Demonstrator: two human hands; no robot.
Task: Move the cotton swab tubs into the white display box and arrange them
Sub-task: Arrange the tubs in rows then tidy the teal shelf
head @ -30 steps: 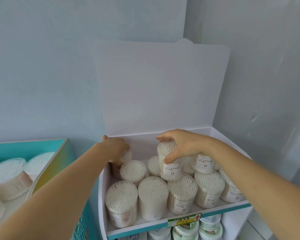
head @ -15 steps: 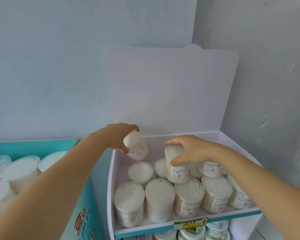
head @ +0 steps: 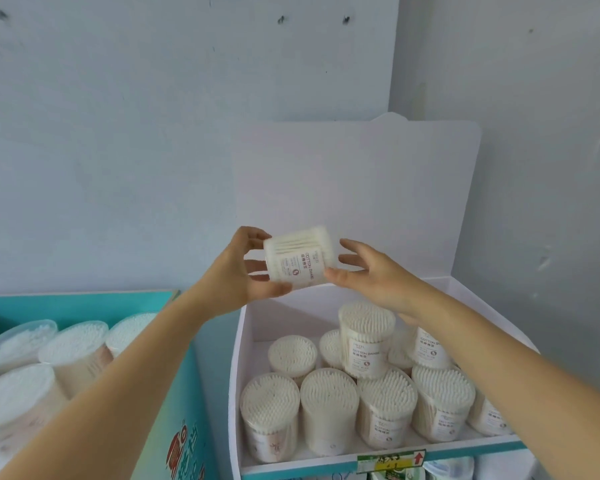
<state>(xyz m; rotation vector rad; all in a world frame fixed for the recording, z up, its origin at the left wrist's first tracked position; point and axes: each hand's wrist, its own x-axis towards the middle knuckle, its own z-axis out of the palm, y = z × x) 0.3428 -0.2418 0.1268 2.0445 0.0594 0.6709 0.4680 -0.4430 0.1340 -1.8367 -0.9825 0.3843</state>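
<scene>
Head view looks forward and down, close over the white display box (head: pixel 238 358).

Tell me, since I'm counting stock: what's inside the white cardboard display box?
Upright clear tubs of cotton swabs fill the white cardboard display box; one stands raised. The right forearm hides some.

Left hand (head: pixel 246 271), right hand (head: pixel 368 275) raised, cupped

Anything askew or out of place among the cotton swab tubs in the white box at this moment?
One tub stands on top of the others in the white display box, above the rows. The rear left corner is bare. Both hands, left hand and right hand, hold another tub sideways above the box.
</scene>
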